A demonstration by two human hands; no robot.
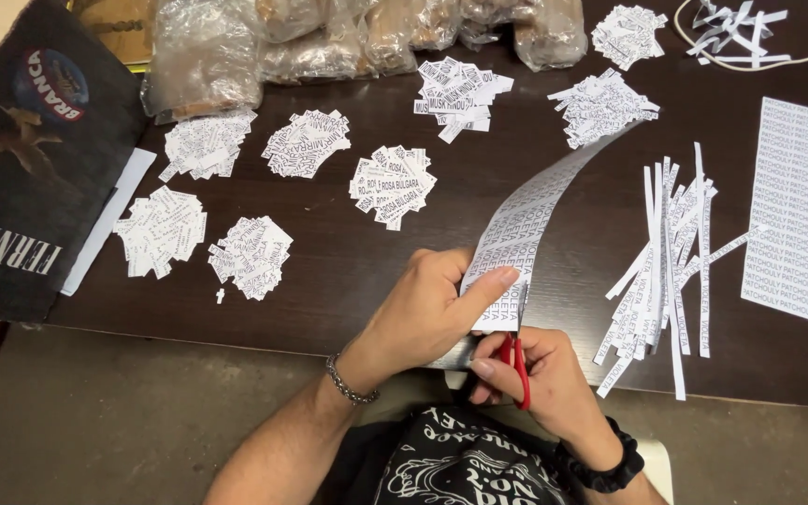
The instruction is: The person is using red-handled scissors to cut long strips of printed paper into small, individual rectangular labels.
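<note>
My left hand (427, 304) pinches the near end of a long printed paper sheet (535, 210) that curves away across the dark table (348, 271). My right hand (540, 369) grips red-handled scissors (519, 360), whose blades meet the sheet's near edge just right of my left thumb. Both hands sit at the table's front edge. A bead bracelet is on my left wrist, a black band on my right.
Several piles of small cut paper labels (393, 184) lie across the table. Long cut paper strips (670, 262) lie to the right, beside a full printed sheet (801, 210). Plastic bags (348, 37) line the back. A dark box (25, 159) stands left.
</note>
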